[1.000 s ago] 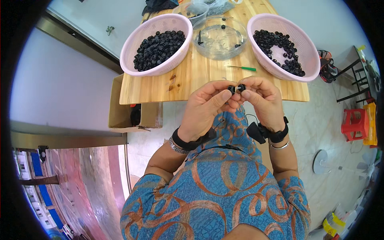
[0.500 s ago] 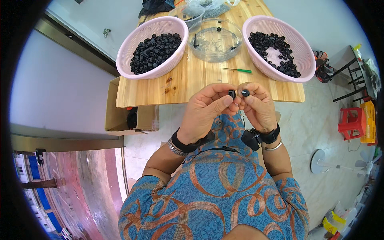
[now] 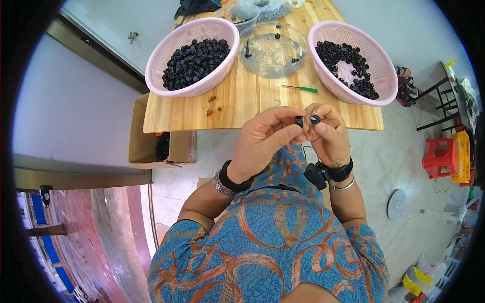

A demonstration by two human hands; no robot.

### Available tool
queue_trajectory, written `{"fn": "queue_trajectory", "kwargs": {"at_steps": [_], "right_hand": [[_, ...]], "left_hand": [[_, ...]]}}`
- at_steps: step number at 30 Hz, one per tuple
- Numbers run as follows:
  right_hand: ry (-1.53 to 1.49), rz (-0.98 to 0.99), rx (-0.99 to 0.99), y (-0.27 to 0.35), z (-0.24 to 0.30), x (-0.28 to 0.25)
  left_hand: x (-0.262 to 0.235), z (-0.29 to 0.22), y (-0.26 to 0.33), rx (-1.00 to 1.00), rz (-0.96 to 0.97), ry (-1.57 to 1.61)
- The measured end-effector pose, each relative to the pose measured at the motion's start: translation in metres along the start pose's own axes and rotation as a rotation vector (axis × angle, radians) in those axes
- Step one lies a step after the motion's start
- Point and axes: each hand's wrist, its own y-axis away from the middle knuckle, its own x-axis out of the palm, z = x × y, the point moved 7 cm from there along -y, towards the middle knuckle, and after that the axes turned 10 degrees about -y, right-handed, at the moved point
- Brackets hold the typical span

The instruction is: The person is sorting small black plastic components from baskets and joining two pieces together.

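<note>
Yeah, no readable text anywhere here tbh. Even the yellow package (image 3: 417,281) at the lower right is too small and blurry to make out lettering.

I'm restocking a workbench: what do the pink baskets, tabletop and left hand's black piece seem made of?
Left basket and right basket: probably plastic, satin pink, with perforated walls. Tabletop: apparently wood, smooth, showing grain and knots. Black piece in the left hand: plastic or rubber; smooth-looking, too small to tell.
</note>
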Motion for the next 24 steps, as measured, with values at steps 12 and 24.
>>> {"fn": "queue_trajectory", "kwargs": {"at_steps": [12, 24], "right_hand": [[0.524, -0.065, -0.253, 0.01, 0.016, 0.017], [0.909, 0.064, -0.473, 0.011, 0.032, 0.06]], "left_hand": [[-0.015, 0.01, 0.002, -0.042, -0.072, 0.071], [-0.015, 0.012, 0.006, -0.091, -0.034, 0.272]]}}
